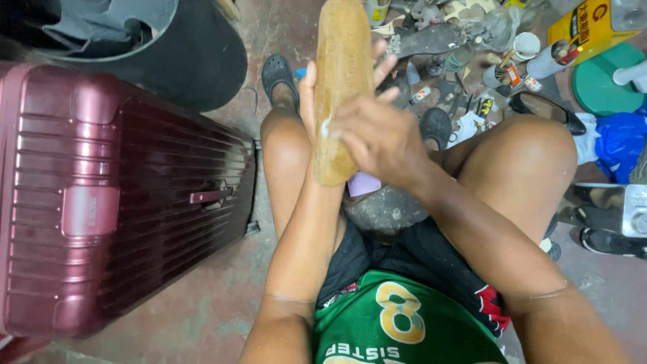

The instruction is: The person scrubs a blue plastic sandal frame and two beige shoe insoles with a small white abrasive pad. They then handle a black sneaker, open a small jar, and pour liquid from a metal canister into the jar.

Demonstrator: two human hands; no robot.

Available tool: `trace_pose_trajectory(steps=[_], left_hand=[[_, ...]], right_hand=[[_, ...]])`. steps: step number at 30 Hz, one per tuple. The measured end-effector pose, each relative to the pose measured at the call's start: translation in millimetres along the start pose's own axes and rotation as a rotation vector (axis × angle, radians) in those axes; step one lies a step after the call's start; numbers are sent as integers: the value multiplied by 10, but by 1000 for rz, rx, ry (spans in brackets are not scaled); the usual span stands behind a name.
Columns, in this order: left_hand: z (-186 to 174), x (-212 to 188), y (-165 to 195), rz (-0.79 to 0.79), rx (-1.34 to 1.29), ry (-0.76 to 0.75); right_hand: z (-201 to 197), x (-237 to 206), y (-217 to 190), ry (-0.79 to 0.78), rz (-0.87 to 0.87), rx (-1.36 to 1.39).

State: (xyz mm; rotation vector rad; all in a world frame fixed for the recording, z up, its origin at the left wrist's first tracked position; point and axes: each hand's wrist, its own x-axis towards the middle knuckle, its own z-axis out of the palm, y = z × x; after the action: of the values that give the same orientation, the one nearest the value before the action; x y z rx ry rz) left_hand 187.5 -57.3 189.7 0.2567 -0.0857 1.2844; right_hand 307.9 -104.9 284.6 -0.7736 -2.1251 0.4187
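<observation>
While gripped upright, tan shoe sole [342, 81], worn, long, right hand [377, 138] over it.

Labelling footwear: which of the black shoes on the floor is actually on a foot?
The black clog at upper left, just beyond the person's left knee, is worn. The glossy black dress shoe by the right knee lies empty.

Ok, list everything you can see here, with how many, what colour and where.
Shoe sole: one, tan, held upright at centre.
Suitcase: one, dark red, lying on the left.
Bin: one, black, top left.
Sandals: two, black, on the feet.
Bottles and tools: many, mixed colours, floor top right.
Lid: one, green, right edge.
Bag: one, blue, right.
Left hand: behind the sole.
Right hand: fingers pressing the sole's front.
</observation>
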Motion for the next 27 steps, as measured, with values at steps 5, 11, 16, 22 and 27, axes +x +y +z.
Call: trace_pose_trajectory(steps=[5,11,16,22,27], left_hand=[[10,-29,97,-15,-68,-68],[-130,-15,-2,-26,-123,-94],[-320,-7,103,19,-124,45],[-271,-4,64,14,-136,12],[-187,-52,162,116,-231,-19]], right_hand=[[79,-27,-53,-89,-80,-163],[103,105,37,5,-41,-96],[170,-56,-152,-233,-202,-18],[235,-76,-57,-126,-87,-104],[60,-179,-45,-209,-136,-183]])
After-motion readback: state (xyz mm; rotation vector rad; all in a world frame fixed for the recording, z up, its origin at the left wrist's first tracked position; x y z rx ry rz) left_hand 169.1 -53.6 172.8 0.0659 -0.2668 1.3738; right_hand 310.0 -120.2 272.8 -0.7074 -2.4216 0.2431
